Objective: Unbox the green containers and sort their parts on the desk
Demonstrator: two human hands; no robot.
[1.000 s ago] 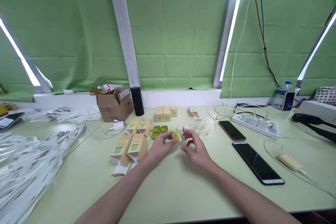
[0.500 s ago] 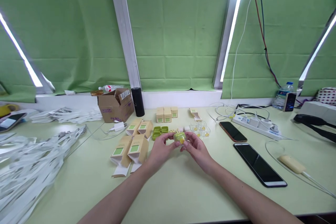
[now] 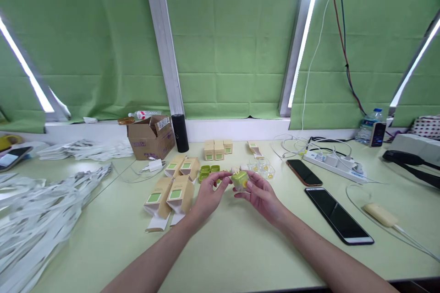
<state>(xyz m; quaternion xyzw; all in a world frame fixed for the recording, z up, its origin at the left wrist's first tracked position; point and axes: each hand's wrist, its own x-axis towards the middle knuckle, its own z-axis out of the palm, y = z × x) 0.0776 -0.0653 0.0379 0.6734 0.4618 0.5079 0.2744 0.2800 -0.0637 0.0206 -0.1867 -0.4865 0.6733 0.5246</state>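
Observation:
Just in front of the small green boxes, a small clear container with a green lid is held above the table, with something yellow showing at its lower right. My right hand grips it between thumb and fingers. Close to its left edge is my left hand, fingers bent and slightly apart, with nothing visible in them; whether a fingertip touches the lid I cannot tell. Behind my left hand sit several small green open boxes. Several clear containers with yellow spots stand behind my right hand.
Opened tan cartons stand left of my hands, with closed tan cartons farther back. Two phones and a power strip lie right. White straps spread over the left side near a cardboard box.
The container has shifted slightly right and tilted in my right hand. My left thumb has come away from its front, and the left fingers are now at its left edge.

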